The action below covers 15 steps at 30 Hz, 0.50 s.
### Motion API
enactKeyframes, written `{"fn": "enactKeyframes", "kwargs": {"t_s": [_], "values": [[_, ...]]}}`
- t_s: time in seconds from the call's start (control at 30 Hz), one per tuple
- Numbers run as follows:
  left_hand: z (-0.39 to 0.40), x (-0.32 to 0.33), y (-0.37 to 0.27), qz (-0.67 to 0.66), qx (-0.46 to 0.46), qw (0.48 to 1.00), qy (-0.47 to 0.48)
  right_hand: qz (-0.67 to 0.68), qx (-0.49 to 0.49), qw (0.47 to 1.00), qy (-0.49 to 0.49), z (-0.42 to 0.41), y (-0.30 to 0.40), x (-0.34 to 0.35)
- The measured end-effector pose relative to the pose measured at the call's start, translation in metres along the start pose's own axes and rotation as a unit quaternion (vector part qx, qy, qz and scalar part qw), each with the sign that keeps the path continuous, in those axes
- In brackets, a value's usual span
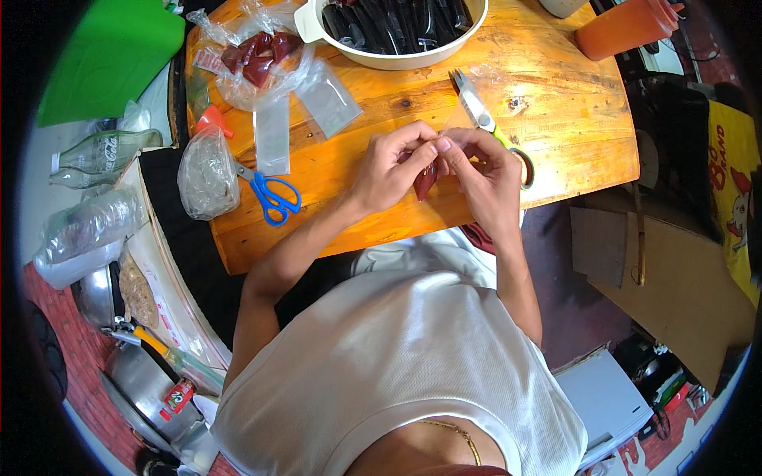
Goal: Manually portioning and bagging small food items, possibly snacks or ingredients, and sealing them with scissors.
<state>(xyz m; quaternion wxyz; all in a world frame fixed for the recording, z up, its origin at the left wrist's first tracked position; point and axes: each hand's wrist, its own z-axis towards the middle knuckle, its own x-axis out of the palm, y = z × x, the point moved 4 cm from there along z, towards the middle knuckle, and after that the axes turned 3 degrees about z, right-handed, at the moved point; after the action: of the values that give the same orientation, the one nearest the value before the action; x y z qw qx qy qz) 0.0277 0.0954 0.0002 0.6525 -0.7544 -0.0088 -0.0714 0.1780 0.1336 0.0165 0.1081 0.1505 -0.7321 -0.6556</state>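
Between my two hands, over the near part of the wooden table (381, 229), is a small clear plastic bag of dark red liquid (424, 183). My left hand (397, 163) pinches its upper end with thumb and forefinger. Meeting it there, my right hand (485, 163) grips the same end, fingertips touching the left ones. The bag's filled part hangs below, partly covered by my fingers. Scissors with green and black handles (489, 123) lie just beyond my right hand, blades pointing away, beside a thin scrap of clear plastic (487, 72).
A white basin (396, 61) holds several dark filled plastic tubes. Similar red bags (259, 59) sit in clear plastic at the far left. Flat clear bags (272, 140), blue-handled scissors (275, 199), a red funnel (213, 121) and a bundled plastic bag (208, 172) lie left. An orange squeeze bottle (625, 30) is far right.
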Motion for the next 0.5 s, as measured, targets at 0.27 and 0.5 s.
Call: {"fn": "enactKeyframes", "kwargs": {"t_s": [0.27, 0.5], "values": [[0.0042, 0.0006, 0.0071, 0.067, 0.042, 0.997, 0.011, 0.094, 0.058, 0.994, -0.021, 0.0030, -0.0044, -0.0036], [0.0043, 0.0017, 0.0058, 0.110, 0.066, 0.992, 0.019, 0.091, 0.107, 0.990, 0.020, 0.0017, -0.0077, -0.0069]]}}
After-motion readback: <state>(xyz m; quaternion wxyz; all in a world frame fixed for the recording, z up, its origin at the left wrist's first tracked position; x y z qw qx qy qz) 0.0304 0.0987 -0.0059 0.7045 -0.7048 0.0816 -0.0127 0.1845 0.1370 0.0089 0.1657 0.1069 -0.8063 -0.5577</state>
